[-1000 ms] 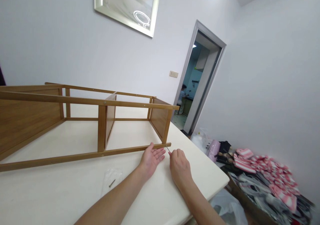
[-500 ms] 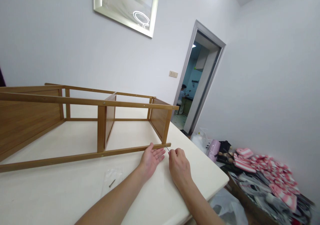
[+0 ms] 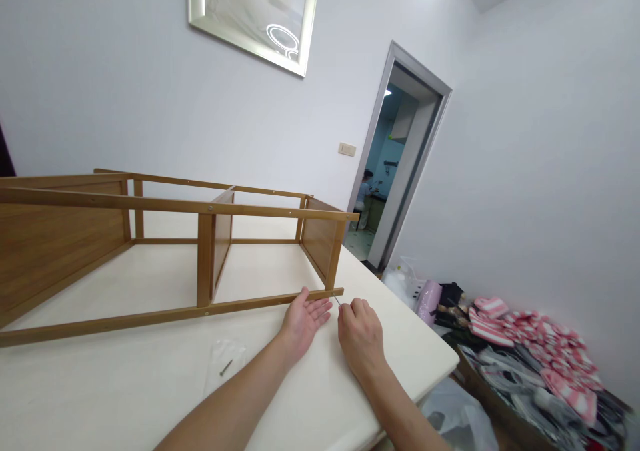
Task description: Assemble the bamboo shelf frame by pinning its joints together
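A brown wooden shelf frame (image 3: 250,205) lies on its side across the white table (image 3: 150,377). My left hand (image 3: 303,324) is palm up at the near lower rail (image 3: 270,303), its fingers stretched out and the thumb up against the rail. Just to the right, my right hand (image 3: 361,336) is closed on a thin metal tool that looks like a hex key (image 3: 337,300). The tip of this tool meets the rail close to its right end, by the end shelf panel (image 3: 320,234). Fingers hide the rest of the tool.
A clear plastic bag (image 3: 220,356) with a screw (image 3: 226,367) lies left of my forearm. Beyond the table's right edge are a box of clothes (image 3: 520,384) and a plastic bag (image 3: 457,414). A person (image 3: 364,194) is visible through the doorway (image 3: 395,151).
Both hands stay almost in the same place, the tool still at the rail end. The whole view has shifted very slightly.
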`<state>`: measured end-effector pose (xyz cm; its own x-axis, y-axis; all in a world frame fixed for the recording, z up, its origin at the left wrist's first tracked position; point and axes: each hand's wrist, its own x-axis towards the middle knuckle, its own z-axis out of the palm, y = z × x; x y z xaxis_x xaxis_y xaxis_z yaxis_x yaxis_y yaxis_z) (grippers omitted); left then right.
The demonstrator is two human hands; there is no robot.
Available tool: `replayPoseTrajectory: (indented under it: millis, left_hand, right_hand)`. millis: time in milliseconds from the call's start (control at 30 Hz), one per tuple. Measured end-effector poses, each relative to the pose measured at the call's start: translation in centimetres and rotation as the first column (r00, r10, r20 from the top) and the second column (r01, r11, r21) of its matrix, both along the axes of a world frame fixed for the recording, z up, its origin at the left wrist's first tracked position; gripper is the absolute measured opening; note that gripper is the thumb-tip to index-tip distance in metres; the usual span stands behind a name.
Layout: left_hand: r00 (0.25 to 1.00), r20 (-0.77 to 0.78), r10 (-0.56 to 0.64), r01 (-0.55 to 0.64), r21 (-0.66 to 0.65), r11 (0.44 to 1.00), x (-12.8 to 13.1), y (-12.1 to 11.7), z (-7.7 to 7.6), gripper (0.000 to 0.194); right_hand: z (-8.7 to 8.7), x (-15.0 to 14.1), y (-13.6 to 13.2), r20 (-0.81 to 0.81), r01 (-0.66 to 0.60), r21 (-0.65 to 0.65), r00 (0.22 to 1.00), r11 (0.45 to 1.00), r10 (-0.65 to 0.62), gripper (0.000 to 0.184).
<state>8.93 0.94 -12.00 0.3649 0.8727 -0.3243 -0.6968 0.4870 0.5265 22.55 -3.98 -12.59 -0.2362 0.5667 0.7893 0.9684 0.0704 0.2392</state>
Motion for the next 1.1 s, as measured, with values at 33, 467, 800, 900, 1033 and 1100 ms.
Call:
replayPoseTrajectory:
  millis: [33,467,800,900,1033,1100]
  left_hand:
    - [1.000,-0.002,-0.001,0.001,-0.001,1.000,0.0,0.0,0.0,0.034]
    - [1.000,-0.004,0.011,-0.011,0.010,1.000,-0.2,-0.3,0.3,0.034]
    - [1.000,-0.003,0.010,-0.010,0.007,1.000,-0.1,-0.1,0.1,0.034]
    - [1.000,0.000,0.018,-0.018,-0.005,1.000,-0.1,-0.1,0.2,0.034]
    - [1.000,0.010,0.025,-0.024,-0.009,1.000,-0.1,-0.1,0.1,0.032]
    - [1.000,0.010,0.019,-0.019,-0.011,1.000,-0.1,0.0,0.0,0.032]
  right_hand:
    - [0.0,0.0,0.0,0.003,0.003,0.008,1.000,1.000,-0.003,0.021]
    - [0.4,-0.3,-0.5,0.063,0.022,0.038,0.998,0.999,-0.025,0.025]
    - [0.1,-0.3,-1.2,0.011,0.005,0.065,1.000,0.998,-0.005,0.026]
    - [-0.2,0.0,-1.5,-0.118,-0.025,0.024,0.993,0.999,0.028,0.029]
    - [-0.3,0.8,-1.2,-0.614,-0.150,-0.131,0.788,0.980,0.038,0.026]
    - [0.0,1.2,-1.0,-0.846,-0.274,-0.153,0.533,0.950,0.018,0.027]
